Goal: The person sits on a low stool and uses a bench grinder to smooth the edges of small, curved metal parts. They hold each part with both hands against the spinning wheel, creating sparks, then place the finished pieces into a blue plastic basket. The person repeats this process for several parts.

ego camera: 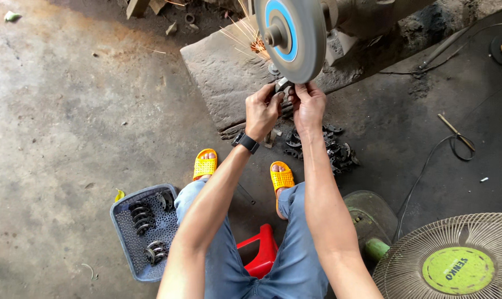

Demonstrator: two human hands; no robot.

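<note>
— What are the hands closed on?

— From my feed, both are pinching one small metal piece [282, 84] between them. My left hand [262, 111] has thumb and fingers curled tight onto its near end; my right hand [308, 105] closes on it from the other side, fingertips pressed together on it. No gap in either grip that I can make out.

— Where does the piece sit?

— Right under the grinding wheel [291, 37], touching its lower rim, above the edge of the stone slab [223, 77]. Sparks [250, 39] fly off to the left behind the wheel.

— And the arms?

— Both forearms reach forward and up from the knees, converging at the wheel. The left wrist, with a black watch [246, 142], is bent slightly inward; the right forearm runs nearly straight.

— Which way does the piece point?

— It's mostly hidden by fingers. The visible bit seems to slant up and to the right toward the wheel, but I can't tell its long axis for certain.

— Anything nearby?

— A pile of dark metal parts [328, 149] on the floor just beyond the right hand, a grey basket [123, 232] with similar parts by the left knee, and a red stool [259, 252] under me.
</note>
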